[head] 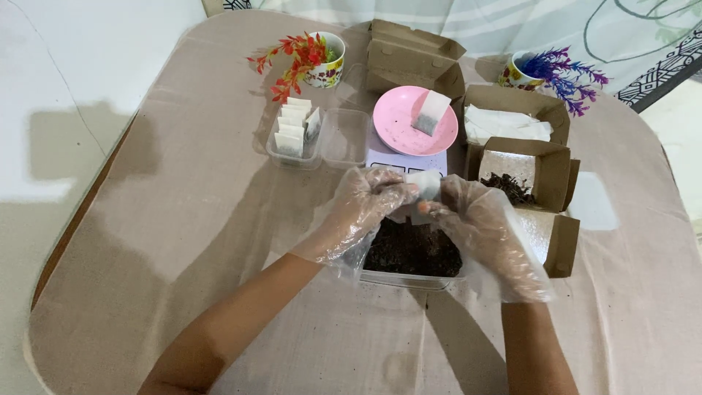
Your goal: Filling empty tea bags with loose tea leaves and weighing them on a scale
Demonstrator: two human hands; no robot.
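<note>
Pinching a small white tea bag (pixel 425 184) between both gloved hands, left hand (pixel 363 205) and right hand (pixel 479 223), right over the tub of dark tea leaves (pixel 413 252); keep it upright so spills drop back in.

We see a tea bag (pixel 431 112) on the scale's dish (pixel 404 128), filled tea bags (pixel 295 126) in a tray (pixel 272 148) to its left, cardboard boxes (pixel 545 164) to its right.

Left hand (pixel 363 208) in a loose clear plastic glove (crinkled, baggy at the wrist), right hand (pixel 486 230) gloved likewise, forearms bare
</note>
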